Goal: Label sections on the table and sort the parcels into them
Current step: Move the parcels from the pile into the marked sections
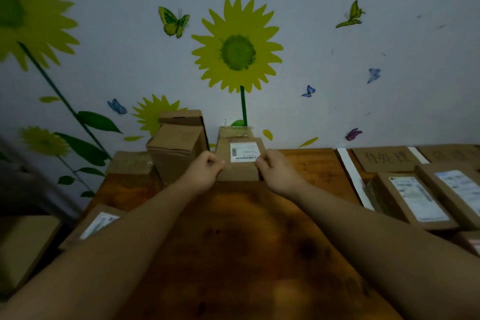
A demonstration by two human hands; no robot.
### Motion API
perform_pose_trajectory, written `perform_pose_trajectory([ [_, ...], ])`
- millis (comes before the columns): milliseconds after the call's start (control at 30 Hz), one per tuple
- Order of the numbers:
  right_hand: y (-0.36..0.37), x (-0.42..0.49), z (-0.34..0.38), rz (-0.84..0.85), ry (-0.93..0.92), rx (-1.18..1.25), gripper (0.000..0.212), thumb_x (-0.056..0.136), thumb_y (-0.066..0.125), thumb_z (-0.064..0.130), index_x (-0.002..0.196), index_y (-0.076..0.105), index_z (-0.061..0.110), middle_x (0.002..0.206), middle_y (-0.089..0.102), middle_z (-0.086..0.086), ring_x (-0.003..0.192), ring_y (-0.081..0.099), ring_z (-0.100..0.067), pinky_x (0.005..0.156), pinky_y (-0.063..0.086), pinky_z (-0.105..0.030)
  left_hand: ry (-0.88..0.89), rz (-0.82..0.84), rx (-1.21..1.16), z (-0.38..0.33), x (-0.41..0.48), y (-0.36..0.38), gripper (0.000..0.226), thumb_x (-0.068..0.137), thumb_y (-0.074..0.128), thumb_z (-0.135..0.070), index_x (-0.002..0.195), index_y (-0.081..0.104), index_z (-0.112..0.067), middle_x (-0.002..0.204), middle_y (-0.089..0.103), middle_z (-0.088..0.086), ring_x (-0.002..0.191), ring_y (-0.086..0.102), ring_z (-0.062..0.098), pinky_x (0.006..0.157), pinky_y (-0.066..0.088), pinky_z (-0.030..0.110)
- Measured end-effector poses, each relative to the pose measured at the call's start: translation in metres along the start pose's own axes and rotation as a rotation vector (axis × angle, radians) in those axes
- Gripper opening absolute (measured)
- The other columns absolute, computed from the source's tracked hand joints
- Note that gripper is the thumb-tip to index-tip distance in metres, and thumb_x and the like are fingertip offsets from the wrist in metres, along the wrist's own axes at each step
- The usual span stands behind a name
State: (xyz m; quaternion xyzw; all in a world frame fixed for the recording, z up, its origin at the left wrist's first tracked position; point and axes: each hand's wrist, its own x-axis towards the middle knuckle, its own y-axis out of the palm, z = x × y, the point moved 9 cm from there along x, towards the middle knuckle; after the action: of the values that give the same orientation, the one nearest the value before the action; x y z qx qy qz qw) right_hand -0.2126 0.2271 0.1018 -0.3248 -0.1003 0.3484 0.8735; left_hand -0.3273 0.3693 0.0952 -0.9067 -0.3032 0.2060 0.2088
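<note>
A small brown cardboard parcel point(240, 171) with a white shipping label sits at the far middle of the wooden table point(233, 241). My left hand point(205, 171) grips its left side and my right hand point(278, 171) grips its right side. Behind it stands another brown box point(235, 132) against the wall. At the right, a cardboard sign with handwritten characters point(387, 158) marks a section, beside a white strip point(353, 176). Two labelled flat parcels point(413, 200) point(457, 189) lie in front of that sign.
A stack of brown boxes point(179, 143) and a taped box point(130, 166) stand at the far left of the table. A labelled parcel point(96, 223) lies at the left edge. A second cardboard sign point(452, 153) is at the far right. A sunflower-decorated wall rises behind.
</note>
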Motion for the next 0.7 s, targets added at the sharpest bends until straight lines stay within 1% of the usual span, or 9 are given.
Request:
perform_pose_trajectory([
  [67, 0.003, -0.030, 0.006, -0.023, 0.005, 0.083, 0.022, 0.094, 0.054, 0.022, 0.116, 0.050, 0.022, 0.128, 0.049, -0.003, 0.115, 0.052, -0.022, 0.091, 0.053, -0.040, -0.019, -0.010, -0.030, 0.007, -0.029, -0.006, 0.043, 0.090, 0.061, -0.018, 0.129, 0.042, -0.018, 0.129, 0.052, 0.008, 0.110, 0.054, 0.023, 0.087, 0.045, 0.030],
  [133, 0.005, -0.061, 0.013, -0.024, 0.014, 0.200, 0.048, 0.089, 0.062, 0.011, 0.130, 0.042, 0.025, 0.130, 0.048, 0.002, 0.109, 0.056, -0.021, 0.075, 0.060, -0.036, -0.018, 0.009, -0.093, 0.013, -0.059, -0.009, 0.076, 0.085, 0.065, -0.008, 0.146, 0.021, -0.019, 0.134, 0.051, 0.008, 0.117, 0.053, 0.024, 0.099, 0.045, 0.035],
  [200, 0.004, -0.090, 0.023, -0.031, 0.002, 0.258, 0.064, 0.086, 0.065, 0.005, 0.138, 0.032, 0.024, 0.124, 0.051, 0.008, 0.101, 0.058, -0.015, 0.068, 0.060, -0.031, 0.000, 0.009, -0.162, 0.015, -0.087, -0.015, 0.094, 0.081, 0.067, 0.000, 0.150, 0.008, -0.025, 0.131, 0.054, 0.009, 0.113, 0.057, 0.026, 0.095, 0.050, 0.043],
  [267, 0.004, -0.113, 0.032, -0.036, -0.009, 0.272, 0.086, 0.080, 0.069, 0.008, 0.147, 0.019, 0.027, 0.126, 0.055, 0.008, 0.104, 0.060, -0.016, 0.073, 0.060, -0.039, 0.057, 0.011, -0.209, 0.013, -0.111, -0.019, 0.095, 0.079, 0.065, 0.008, 0.150, 0.011, -0.025, 0.128, 0.055, 0.008, 0.110, 0.057, 0.024, 0.087, 0.053, 0.042],
  [333, 0.005, -0.132, 0.040, -0.039, -0.021, 0.256, 0.097, 0.075, 0.072, 0.014, 0.149, 0.013, 0.036, 0.121, 0.060, 0.006, 0.101, 0.065, -0.019, 0.072, 0.060, -0.044, 0.129, 0.007, -0.193, 0.005, -0.134, -0.024, 0.089, 0.078, 0.062, 0.013, 0.148, 0.021, -0.023, 0.131, 0.053, 0.005, 0.112, 0.053, 0.019, 0.092, 0.048, 0.034],
  [400, -0.001, -0.150, 0.050, -0.060, -0.055, 0.258, 0.091, 0.077, 0.072, 0.013, 0.146, 0.018, 0.038, 0.113, 0.063, 0.008, 0.097, 0.066, -0.018, 0.071, 0.061, -0.044, 0.180, -0.005, -0.189, -0.002, -0.153, -0.029, 0.088, 0.079, 0.063, 0.012, 0.148, 0.021, -0.022, 0.131, 0.053, 0.003, 0.115, 0.051, 0.016, 0.096, 0.045, 0.031],
  [500, -0.019, -0.176, 0.066, -0.110, -0.122, 0.258, 0.083, 0.083, 0.068, 0.007, 0.144, 0.021, 0.038, 0.101, 0.058, 0.018, 0.089, 0.065, -0.014, 0.073, 0.060, -0.039, 0.238, -0.022, -0.205, -0.012, -0.177, -0.032, 0.090, 0.080, 0.063, 0.010, 0.149, 0.017, -0.023, 0.135, 0.051, 0.004, 0.123, 0.051, 0.021, 0.104, 0.042, 0.043],
  [600, -0.034, -0.192, 0.073, -0.132, -0.157, 0.260, 0.086, 0.084, 0.067, 0.004, 0.146, 0.016, 0.036, 0.100, 0.055, 0.020, 0.091, 0.063, -0.012, 0.074, 0.059, -0.034, 0.282, -0.036, -0.200, -0.027, -0.198, -0.032, 0.090, 0.082, 0.061, 0.009, 0.150, 0.010, -0.022, 0.135, 0.049, 0.001, 0.123, 0.051, 0.022, 0.105, 0.042, 0.045],
  [700, -0.046, -0.199, 0.074, -0.139, -0.164, 0.299, 0.087, 0.082, 0.067, 0.001, 0.145, 0.018, 0.036, 0.104, 0.057, 0.018, 0.099, 0.062, -0.014, 0.079, 0.059, -0.037, 0.296, -0.036, -0.219, -0.038, -0.212, -0.028, 0.087, 0.086, 0.058, 0.007, 0.150, 0.008, -0.022, 0.138, 0.048, 0.006, 0.123, 0.051, 0.024, 0.105, 0.042, 0.044],
])
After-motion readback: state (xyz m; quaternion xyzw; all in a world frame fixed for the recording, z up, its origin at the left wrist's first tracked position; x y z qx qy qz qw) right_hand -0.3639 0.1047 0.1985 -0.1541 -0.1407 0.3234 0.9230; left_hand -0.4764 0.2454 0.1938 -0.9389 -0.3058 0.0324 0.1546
